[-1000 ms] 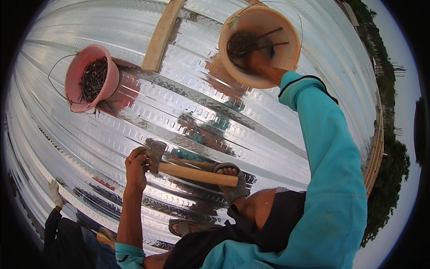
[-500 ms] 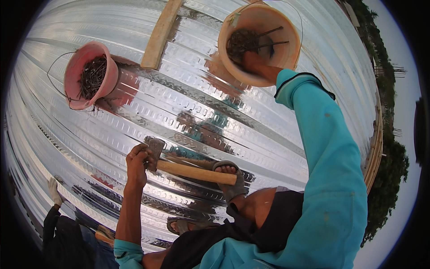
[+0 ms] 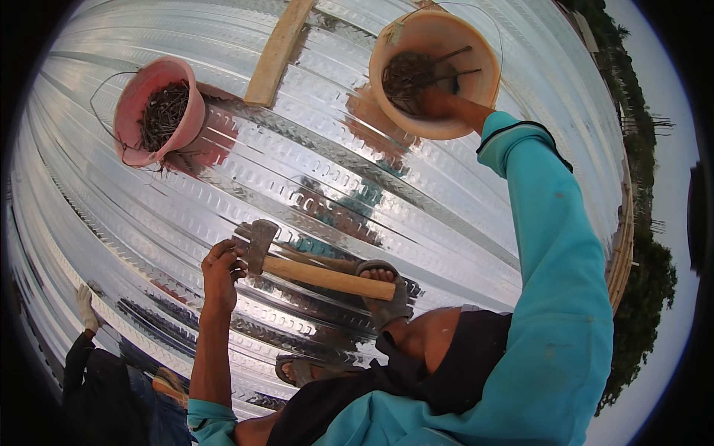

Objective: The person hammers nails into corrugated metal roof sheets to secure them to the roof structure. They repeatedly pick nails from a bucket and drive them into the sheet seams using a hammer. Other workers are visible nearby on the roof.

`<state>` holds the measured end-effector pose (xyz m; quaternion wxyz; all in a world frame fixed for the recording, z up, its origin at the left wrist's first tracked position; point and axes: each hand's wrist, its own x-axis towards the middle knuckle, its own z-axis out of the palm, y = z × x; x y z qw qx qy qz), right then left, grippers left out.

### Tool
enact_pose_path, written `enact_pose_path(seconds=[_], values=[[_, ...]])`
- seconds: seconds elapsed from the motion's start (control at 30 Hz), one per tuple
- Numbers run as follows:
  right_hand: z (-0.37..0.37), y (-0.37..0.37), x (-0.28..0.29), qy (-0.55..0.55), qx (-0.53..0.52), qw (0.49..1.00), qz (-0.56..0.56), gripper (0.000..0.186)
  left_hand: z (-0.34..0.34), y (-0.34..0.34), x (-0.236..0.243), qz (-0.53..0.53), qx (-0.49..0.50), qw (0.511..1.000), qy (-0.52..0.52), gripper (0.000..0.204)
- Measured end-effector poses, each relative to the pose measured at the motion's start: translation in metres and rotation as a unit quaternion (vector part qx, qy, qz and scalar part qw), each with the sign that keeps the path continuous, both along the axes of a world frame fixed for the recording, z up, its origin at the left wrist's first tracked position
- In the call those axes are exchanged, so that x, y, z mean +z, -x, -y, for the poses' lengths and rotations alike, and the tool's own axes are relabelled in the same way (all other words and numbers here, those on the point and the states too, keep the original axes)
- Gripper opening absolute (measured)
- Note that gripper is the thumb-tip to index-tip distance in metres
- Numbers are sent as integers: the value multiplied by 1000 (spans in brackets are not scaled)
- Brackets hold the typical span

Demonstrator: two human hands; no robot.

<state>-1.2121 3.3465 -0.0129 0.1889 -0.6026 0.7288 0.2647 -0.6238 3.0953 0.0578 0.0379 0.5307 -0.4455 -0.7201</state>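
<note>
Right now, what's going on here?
The person's right hand is down inside the orange bucket, beside a dark tangle of thin pieces. The left hand has its fingers at the metal head of a wooden-handled, hatchet-like tool; whether they grip it is unclear. A pink bucket of dark, thin pieces sits on the ribbed metal sheeting.

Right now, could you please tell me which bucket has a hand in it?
The orange bucket, upper right: the right hand is inside it, while no hand is in the pink bucket at left.
</note>
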Motion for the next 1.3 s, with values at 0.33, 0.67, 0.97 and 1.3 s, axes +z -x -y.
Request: enact_pose_path(seconds=[0.33, 0.67, 0.97, 1.3], values=[[3, -10, 74, 41, -395, 881, 258, 17, -2, -15, -15, -55, 5, 998, -15, 23], [81, -145, 204, 77, -398, 751, 521, 24, -28, 24, 57, -28, -157, 888, 431, 27], [126, -365, 168, -47, -180, 823, 537, 36, -84, 7, 42, -39, -320, 791, 519, 22], [32, -443, 61, -15, -224, 904, 365, 66, 8, -123, -69, 110, 268, 910, 296, 29]])
